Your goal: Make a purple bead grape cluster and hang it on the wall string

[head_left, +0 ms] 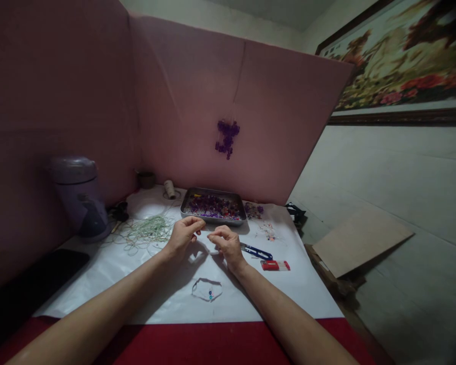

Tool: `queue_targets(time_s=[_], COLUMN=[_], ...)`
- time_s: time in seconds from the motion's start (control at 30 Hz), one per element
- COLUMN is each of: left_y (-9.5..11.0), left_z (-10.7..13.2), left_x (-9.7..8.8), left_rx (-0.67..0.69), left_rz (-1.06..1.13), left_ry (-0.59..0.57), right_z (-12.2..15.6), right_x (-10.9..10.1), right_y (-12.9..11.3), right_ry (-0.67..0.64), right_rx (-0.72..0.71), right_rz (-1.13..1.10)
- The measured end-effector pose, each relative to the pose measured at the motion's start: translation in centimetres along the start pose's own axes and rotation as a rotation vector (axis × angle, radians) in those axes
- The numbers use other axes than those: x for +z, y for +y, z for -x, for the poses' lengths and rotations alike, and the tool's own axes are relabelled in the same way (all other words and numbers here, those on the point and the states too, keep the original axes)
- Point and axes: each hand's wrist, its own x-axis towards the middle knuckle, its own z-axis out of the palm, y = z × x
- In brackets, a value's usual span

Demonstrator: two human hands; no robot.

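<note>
My left hand (184,234) is raised over the white sheet, thumb and fingertips pinched together. My right hand (228,246) faces it a short gap away, also in a pinch. Whatever lies in either pinch is too thin or small to make out. Below them on the sheet lies a thin bracelet-like loop (194,287) with a few blue and teal beads (210,294). Thread snips with blue handles (259,251) rest just right of my right hand, partly behind it. A red lighter (275,265) lies beside the snips. Behind my hands stands a metal tray (228,222) of mixed purple and red beads.
Tangled pale green cord (148,229) spreads left of my left hand. A thread spool (169,189) and a purple flask (81,200) stand farther back. Small beads (269,231) lie loose at the right. A purple beaded piece (227,137) hangs against the pink panel (186,86).
</note>
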Motion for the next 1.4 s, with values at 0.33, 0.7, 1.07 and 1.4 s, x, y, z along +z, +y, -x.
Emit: queue_targets(time_s=[0.33, 0.7, 1.07, 1.4], left_y=[0.4, 0.4, 0.5, 0.1], left_z=[-0.2, -0.7, 0.2, 0.2], left_x=[-0.3, -1.0, 0.0, 0.2], left_rx=[-0.028, -0.002, 0.056, 0.092], left_rz=[0.061, -0.05, -0.143, -0.061], left_ry=[0.045, 0.087, -0.109, -0.17], right_z=[0.1, -0.5, 0.0, 0.5], right_x=[0.0, -0.5, 0.0, 0.5], right_y=[-0.2, 0.3, -0.7, -1.4], right_ry=[-0.016, 0.028, -0.144, -0.264], right_rx=[0.055, 0.169, 0.038, 0.147], right_rz=[-0.041, -0.204, -0.142, -0.341])
